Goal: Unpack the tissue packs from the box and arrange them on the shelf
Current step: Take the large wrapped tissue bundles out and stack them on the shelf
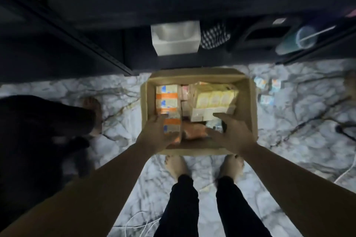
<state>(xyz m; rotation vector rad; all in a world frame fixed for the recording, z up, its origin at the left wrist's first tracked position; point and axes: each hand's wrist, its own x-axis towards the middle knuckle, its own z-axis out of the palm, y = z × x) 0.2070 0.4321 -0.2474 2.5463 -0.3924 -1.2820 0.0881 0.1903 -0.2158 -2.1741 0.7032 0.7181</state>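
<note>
From the head camera, you are looking down into an open cardboard box (198, 77) on the marble-patterned floor (119, 92), just in front of your two bare feet. No printing on any wrapper can be read; the picture is blurred. Along the box's left wall stands one orange-and-white tissue pack (168, 102); on the right lies one pale yellow tissue pack (215, 98), with smaller packs between and below them. Your left hand (156, 132) curls around the near end of the orange-and-white pack. Your right hand (229, 132) is spread with relaxed fingers over the box's near right corner, grasping nothing. One white tissue pack (175, 37) sits on the dark shelf (134, 15) beyond the box. Three small packets (266, 90) lie on the floor to the box's right.
</note>
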